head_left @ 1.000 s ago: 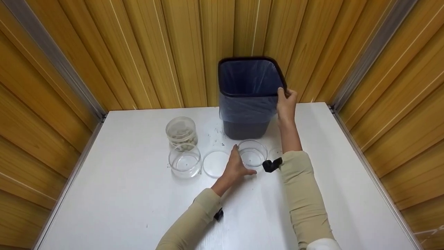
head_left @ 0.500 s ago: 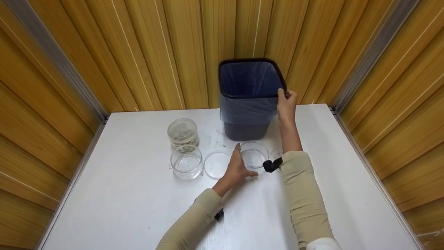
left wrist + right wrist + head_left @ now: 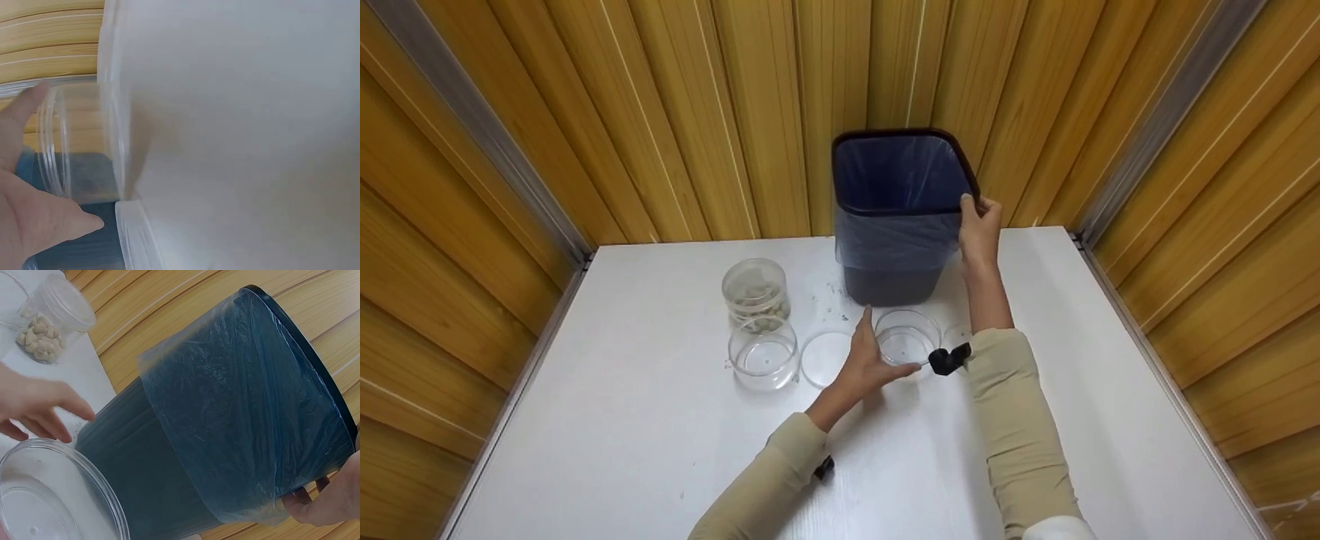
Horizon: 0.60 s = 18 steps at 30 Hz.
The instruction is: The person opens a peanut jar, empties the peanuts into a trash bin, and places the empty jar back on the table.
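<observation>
"Toward the counter's (image 3: 607,442) back, what's the right hand (image 3: 981,234) gripping?"
"The bag-lined trash bin (image 3: 891,283), by its rim (image 3: 900,213)."
"And the left hand (image 3: 865,364)?"
"Spread beside a clear jar (image 3: 906,341), in front of the bin."

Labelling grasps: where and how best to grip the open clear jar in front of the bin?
Likely grip the clear jar by its round side wall, below the rim, from the person's left: it's upright, the left hand spread beside it. The bin stands behind, and the right sleeve lies to the jar's right.

Wood-look panelled booth (image 3: 682,112) around white table (image 3: 585,420)
</observation>
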{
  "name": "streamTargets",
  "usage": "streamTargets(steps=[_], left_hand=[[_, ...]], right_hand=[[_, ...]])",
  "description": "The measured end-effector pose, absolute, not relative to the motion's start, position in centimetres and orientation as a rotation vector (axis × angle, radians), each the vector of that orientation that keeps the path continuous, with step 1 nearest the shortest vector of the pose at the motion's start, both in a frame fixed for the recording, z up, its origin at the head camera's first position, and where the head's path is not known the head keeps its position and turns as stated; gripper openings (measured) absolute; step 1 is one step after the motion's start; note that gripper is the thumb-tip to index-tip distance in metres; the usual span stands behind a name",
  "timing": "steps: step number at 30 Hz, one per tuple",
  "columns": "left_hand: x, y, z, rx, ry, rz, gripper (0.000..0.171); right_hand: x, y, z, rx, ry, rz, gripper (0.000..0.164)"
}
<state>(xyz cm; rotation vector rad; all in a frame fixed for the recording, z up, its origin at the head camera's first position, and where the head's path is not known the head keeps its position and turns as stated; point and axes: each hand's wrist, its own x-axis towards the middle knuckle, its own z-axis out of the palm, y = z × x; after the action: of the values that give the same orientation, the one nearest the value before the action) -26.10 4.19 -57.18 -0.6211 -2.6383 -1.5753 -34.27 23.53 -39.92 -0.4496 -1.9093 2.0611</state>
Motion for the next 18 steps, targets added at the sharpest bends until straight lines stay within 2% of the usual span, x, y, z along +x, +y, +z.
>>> streamTargets(steps=[4,8,18], left_hand=[[-25.3,3.0,-56.8,-0.604,-2.616,-1.625,0.110],[-24.3,1.9,-56.5,-0.659,-2.621,-1.471,0.095],[-23.8,-2.3,-55.2,-0.777,-2.546,-1.000,0.075]], right_hand=[[-34.4,23.4,-40.0,-0.444,-1.912,2.061,0.052],[-34.4,23.4,-40.1,-0.438,-1.899,2.033,0.050],[-34.2,23.5,-40.6,-0.433,-1.947,1.961,0.053]])
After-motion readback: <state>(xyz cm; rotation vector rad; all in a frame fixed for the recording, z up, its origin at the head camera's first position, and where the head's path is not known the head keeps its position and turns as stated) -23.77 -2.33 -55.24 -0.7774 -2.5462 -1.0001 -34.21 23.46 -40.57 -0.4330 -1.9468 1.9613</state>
